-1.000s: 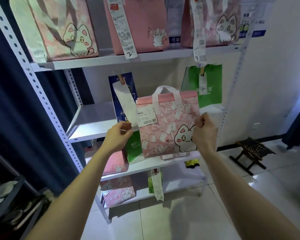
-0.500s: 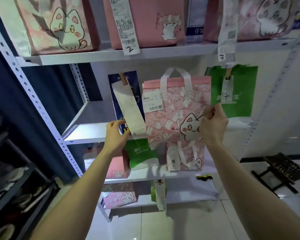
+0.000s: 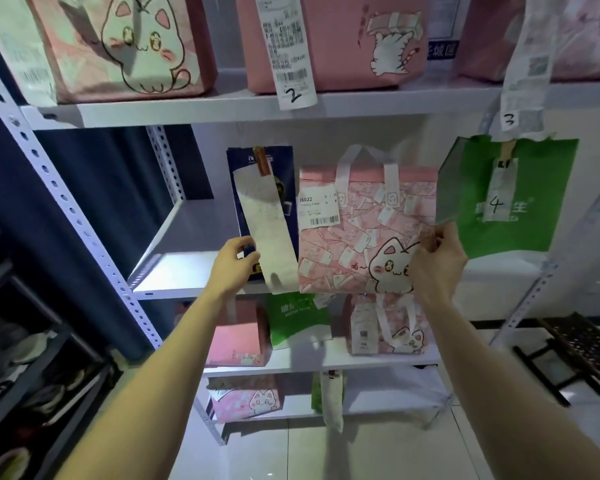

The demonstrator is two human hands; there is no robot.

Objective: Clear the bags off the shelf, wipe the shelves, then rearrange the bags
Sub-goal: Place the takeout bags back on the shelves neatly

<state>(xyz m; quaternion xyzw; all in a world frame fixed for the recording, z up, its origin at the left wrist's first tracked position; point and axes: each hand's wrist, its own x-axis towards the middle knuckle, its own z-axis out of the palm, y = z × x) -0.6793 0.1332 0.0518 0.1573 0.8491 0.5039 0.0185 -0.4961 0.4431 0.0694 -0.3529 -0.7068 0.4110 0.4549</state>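
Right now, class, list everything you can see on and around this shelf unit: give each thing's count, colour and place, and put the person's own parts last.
Metal shelf unit: one, white, centre.
Pink fabric cat bags on top shelf: three, pink.
Pink cat tote with barcode label: one, middle shelf, held by both hands.
Navy paper bag with long receipt: one, left of it.
Green fabric bag tagged 4: one, right of it.
Bags on lower shelves: pink and green; count unclear.
Dark folding stool: one, floor at right.
Dark rack: one, far left.
Left hand: grip on the tote's left edge.
Right hand: grip on the tote's right edge.
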